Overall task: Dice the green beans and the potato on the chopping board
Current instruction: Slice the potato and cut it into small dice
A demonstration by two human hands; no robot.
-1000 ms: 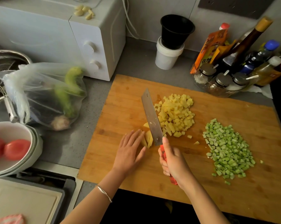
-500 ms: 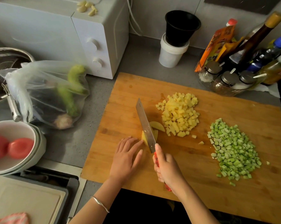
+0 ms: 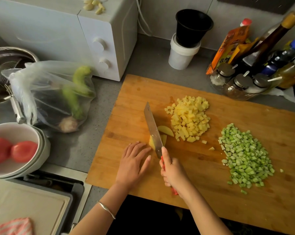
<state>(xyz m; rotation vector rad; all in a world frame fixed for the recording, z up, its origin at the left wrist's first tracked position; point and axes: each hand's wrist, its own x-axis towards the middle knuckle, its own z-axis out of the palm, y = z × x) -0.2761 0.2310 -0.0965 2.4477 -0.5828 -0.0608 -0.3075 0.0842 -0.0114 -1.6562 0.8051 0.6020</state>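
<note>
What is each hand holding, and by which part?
The right hand grips the knife by its red handle, forefinger on the blade's back. The left hand holds nothing; its fingers press the potato piece on the board.

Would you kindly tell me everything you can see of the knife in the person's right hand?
The knife has a broad, rectangular, steel-looking blade and a red handle, mostly hidden by the right hand that holds it, forefinger along the spine. It points away and leftward over the chopping board, edge down in the uncut potato piece, which the left hand steadies beside the blade.
</note>
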